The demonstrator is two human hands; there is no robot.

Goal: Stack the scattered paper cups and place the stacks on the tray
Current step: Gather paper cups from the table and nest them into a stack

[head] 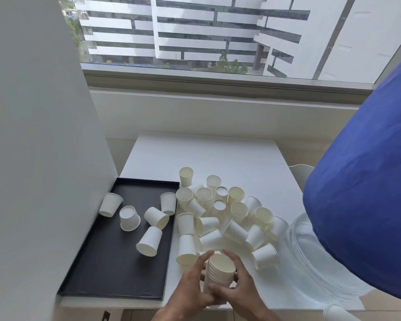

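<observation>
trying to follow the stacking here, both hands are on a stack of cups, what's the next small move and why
Probably free one hand and reach for the nearest loose cup, lying just left of the stack. Both the left hand and the right hand grip the stack, many cups remain scattered on the table, and the tray holds only single cups, no stack yet.

Near half of black tray (97, 269) bare, open from the front edge. Far half blocked by five loose cups (149, 242), some tipped, one leaning on the grey wall (33, 158) that hugs the tray's left side, so no way in from there. Dense cup pile (225, 212) fills mid-table just right of the tray, touching its right rim. Far strip of white table (206, 154) toward the window is free. Big blue bottle (366, 205) with clear neck crowds the right edge.
</observation>
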